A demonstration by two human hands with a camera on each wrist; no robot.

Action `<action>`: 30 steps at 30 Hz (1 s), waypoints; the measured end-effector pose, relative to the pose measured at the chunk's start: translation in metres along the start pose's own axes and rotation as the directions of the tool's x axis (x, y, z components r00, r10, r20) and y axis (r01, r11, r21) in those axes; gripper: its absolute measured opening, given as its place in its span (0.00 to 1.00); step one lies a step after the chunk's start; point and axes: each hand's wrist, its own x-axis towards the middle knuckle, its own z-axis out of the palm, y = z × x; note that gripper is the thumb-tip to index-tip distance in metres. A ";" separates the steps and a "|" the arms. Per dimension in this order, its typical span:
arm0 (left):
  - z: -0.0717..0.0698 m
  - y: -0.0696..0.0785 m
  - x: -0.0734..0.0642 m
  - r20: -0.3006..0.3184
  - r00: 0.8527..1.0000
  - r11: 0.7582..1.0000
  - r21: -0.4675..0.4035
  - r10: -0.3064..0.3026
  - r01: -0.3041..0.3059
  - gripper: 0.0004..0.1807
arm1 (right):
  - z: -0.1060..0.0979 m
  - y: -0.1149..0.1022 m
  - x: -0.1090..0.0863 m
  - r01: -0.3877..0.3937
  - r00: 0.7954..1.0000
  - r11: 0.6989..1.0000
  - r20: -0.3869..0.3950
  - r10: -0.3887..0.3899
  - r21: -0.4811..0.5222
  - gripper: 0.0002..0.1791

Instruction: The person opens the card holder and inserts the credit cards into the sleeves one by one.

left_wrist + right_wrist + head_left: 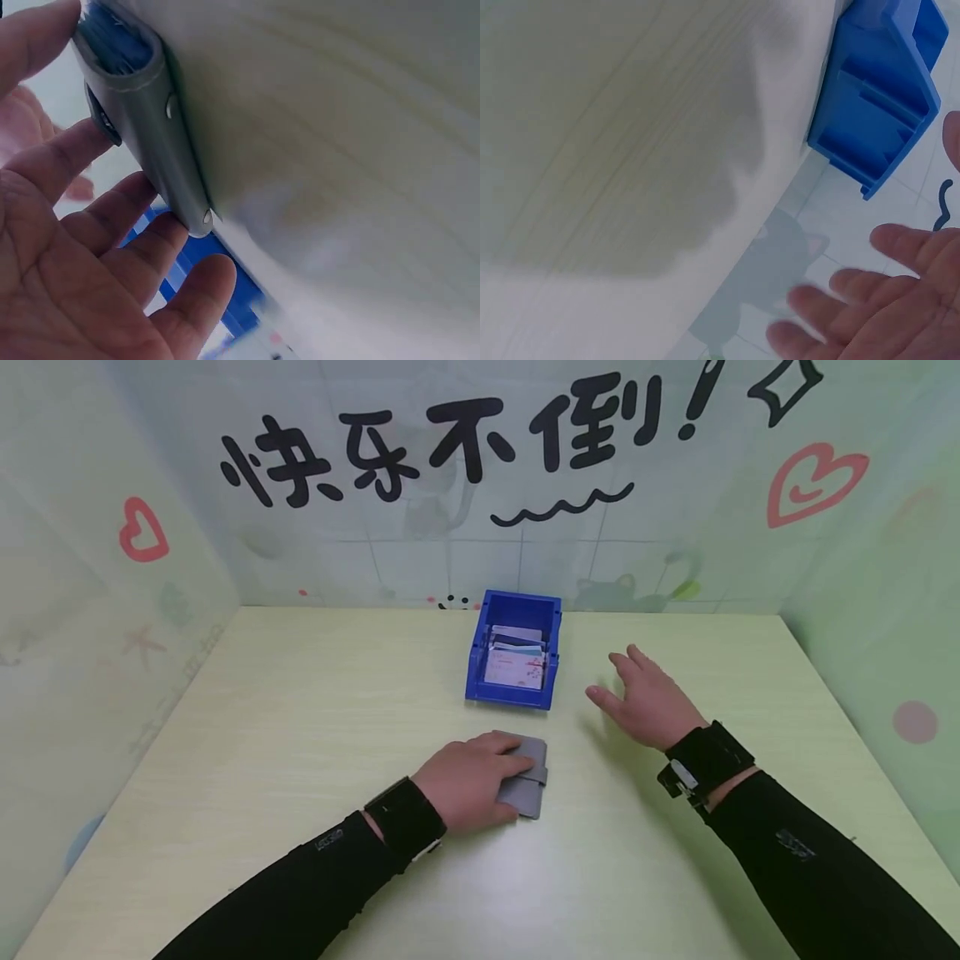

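the left hand [468, 783] grips a grey card holder [523, 797], thumb at its near end and fingers bent over its top. the card holder is on the bench [315, 693], just in front of the blue bin [510, 696] on the person's side and apart from it; a narrow strap [534, 775] crosses its cover. in the left wrist view, blue layered contents [118, 41] show at one end of it. the right hand [654, 700] is free of any object, its fingers loosely extended, to the right of the bin and near its side without touching. inside the bin stands a stack of cards [514, 668], a pale one with pink marks foremost. behind the bin rises a pale printed backdrop [420, 556] with large black characters. black wristbands [408, 817] and black sleeves [300, 893] cover both wrists and forearms, nearer the person than the bin.
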 end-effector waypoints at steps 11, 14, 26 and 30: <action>-0.005 -0.019 -0.010 -0.039 0.993 0.993 -0.031 -0.113 0.112 0.34 | 0.002 -0.020 0.024 0.097 0.994 0.995 -0.051 -0.096 0.015 0.33; -0.005 -0.018 -0.010 -0.050 0.991 0.993 -0.018 -0.122 0.121 0.33 | 0.006 -0.028 0.034 0.111 0.993 0.994 -0.041 -0.110 0.019 0.33; -0.001 -0.014 -0.009 -0.079 0.986 0.989 -0.024 -0.146 0.144 0.33 | 0.020 -0.047 0.053 0.148 0.988 0.989 -0.037 -0.148 -0.004 0.28; -0.001 -0.014 -0.010 -0.089 0.985 0.989 -0.033 -0.148 0.145 0.32 | 0.018 -0.046 0.050 0.123 0.992 0.992 -0.038 -0.123 0.001 0.26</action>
